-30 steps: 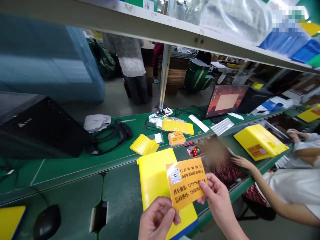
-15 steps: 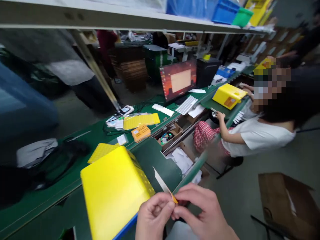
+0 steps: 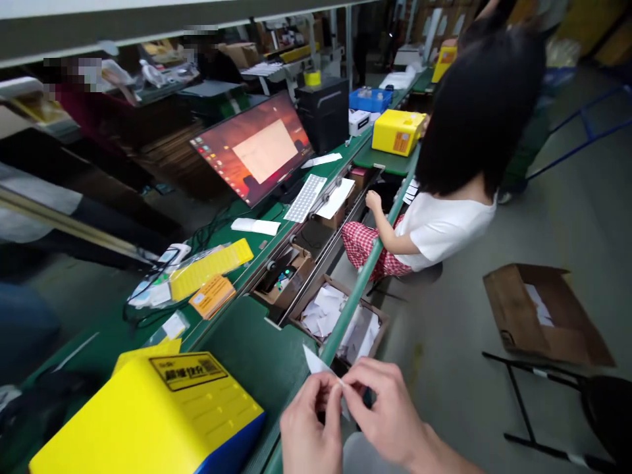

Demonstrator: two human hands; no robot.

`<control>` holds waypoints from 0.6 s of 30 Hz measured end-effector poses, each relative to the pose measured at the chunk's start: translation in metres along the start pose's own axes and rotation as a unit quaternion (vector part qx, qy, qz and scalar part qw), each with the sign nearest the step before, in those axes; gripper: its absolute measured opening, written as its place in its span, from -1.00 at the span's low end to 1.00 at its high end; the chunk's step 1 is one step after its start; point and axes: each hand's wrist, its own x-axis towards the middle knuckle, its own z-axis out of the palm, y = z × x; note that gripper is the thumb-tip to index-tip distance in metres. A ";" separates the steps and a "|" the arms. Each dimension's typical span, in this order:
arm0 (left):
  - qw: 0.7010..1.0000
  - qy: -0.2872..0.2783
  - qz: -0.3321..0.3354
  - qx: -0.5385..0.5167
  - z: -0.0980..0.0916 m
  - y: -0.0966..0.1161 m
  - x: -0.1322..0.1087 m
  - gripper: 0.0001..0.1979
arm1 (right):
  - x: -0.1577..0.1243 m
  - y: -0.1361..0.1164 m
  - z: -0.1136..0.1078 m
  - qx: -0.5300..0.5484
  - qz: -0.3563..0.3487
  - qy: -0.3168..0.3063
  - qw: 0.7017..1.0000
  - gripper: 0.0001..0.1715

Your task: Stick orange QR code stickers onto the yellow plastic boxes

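My left hand (image 3: 313,418) and my right hand (image 3: 382,408) meet at the bottom centre, each closed in a pinch on a small white paper strip (image 3: 316,362). One pointed end of the strip sticks out up and to the left; a bit more shows below the fingers. To the left of my hands a yellow box (image 3: 143,415) with a blue lower part and a black-framed label stands on the green bench (image 3: 257,342). An orange stack of cards (image 3: 212,296) and yellow label sheets (image 3: 212,266) lie behind the box.
A monitor (image 3: 251,151) and a keyboard (image 3: 305,197) stand farther along the bench. Paper scraps fill a carton (image 3: 320,313) below the green rail. A seated person in a white shirt (image 3: 444,224) is near another yellow box (image 3: 397,131). An open carton (image 3: 543,316) sits on the floor at right.
The view has swung right, so the bench things appear farther left. The orange piece seen between my fingers earlier no longer shows; both hands still pinch the strip.
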 end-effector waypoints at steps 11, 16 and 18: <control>0.962 -0.168 -0.149 -0.154 0.060 -0.080 0.033 -0.66 | 0.001 0.141 -0.080 0.201 0.326 0.205 0.901 -0.82; 0.941 -0.145 -0.285 -0.112 0.104 -0.165 0.052 -0.72 | -0.055 0.227 -0.169 0.115 0.403 0.394 0.818 -0.74; 0.934 -0.147 -0.312 -0.093 0.125 -0.184 0.062 -0.74 | -0.082 0.240 -0.187 0.094 0.417 0.435 0.792 -0.67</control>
